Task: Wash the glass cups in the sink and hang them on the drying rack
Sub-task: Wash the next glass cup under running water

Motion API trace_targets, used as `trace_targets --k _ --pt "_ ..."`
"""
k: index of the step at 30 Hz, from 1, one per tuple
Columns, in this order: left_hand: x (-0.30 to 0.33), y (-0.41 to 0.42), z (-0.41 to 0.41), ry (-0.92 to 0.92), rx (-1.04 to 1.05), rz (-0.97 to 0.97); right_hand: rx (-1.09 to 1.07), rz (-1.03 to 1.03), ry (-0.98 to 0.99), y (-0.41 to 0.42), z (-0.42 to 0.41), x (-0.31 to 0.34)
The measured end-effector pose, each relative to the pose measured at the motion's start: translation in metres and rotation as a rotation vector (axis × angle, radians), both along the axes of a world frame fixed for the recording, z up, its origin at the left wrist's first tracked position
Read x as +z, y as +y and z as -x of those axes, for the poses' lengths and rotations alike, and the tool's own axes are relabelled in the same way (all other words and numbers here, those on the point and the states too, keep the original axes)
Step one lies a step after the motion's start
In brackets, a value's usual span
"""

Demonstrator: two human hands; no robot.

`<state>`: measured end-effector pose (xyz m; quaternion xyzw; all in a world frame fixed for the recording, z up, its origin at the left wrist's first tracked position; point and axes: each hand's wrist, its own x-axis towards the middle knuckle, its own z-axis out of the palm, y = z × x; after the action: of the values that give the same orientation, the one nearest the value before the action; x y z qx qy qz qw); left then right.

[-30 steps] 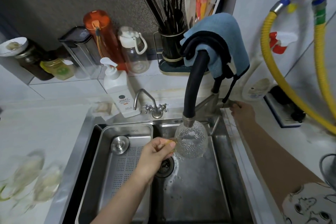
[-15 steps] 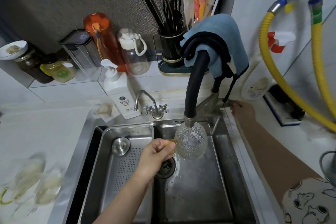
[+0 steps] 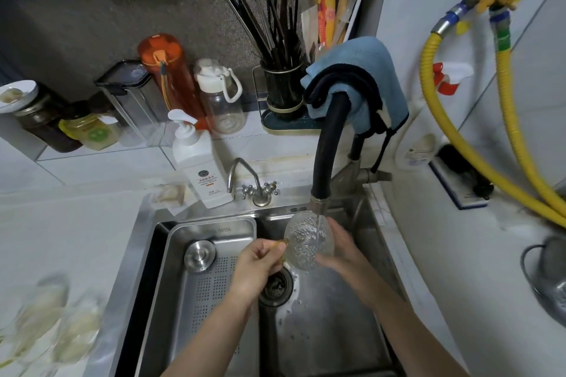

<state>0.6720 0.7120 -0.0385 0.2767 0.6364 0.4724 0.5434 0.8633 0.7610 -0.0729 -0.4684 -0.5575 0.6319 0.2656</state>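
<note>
Water runs from the black faucet hose point(image 3: 329, 144) into a textured glass cup point(image 3: 307, 242) held above the drain point(image 3: 275, 286) of the steel sink point(image 3: 364, 211). The left hand point(image 3: 255, 269) pinches the cup's amber handle, fingers curled around it, while the right hand point(image 3: 343, 249) cups the far side of the bowl, its fingers wrapped against the glass. A perforated steel tray point(image 3: 214, 291) sits in the sink's left part. Blurred glass cups point(image 3: 46, 324) rest on the counter point(image 3: 70, 242) at lower left.
</note>
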Motion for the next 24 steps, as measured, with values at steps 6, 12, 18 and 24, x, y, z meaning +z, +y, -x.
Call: trace_targets --k 6,12,18,24 --pt "-0.010 -0.019 -0.012 0.052 -0.060 0.033 -0.157 -0.127 -0.019 -0.040 0.003 -0.006" --pt "0.008 -0.005 -0.004 0.157 -0.156 -0.123 -0.181 -0.201 -0.066 -0.025 0.023 0.011" --pt "0.005 -0.008 -0.014 0.188 -0.267 -0.165 -0.301 -0.157 0.002 -0.039 0.005 0.009" --pt "0.009 0.003 -0.004 0.143 -0.224 -0.136 -0.271 -0.161 -0.030 -0.028 0.013 0.016"
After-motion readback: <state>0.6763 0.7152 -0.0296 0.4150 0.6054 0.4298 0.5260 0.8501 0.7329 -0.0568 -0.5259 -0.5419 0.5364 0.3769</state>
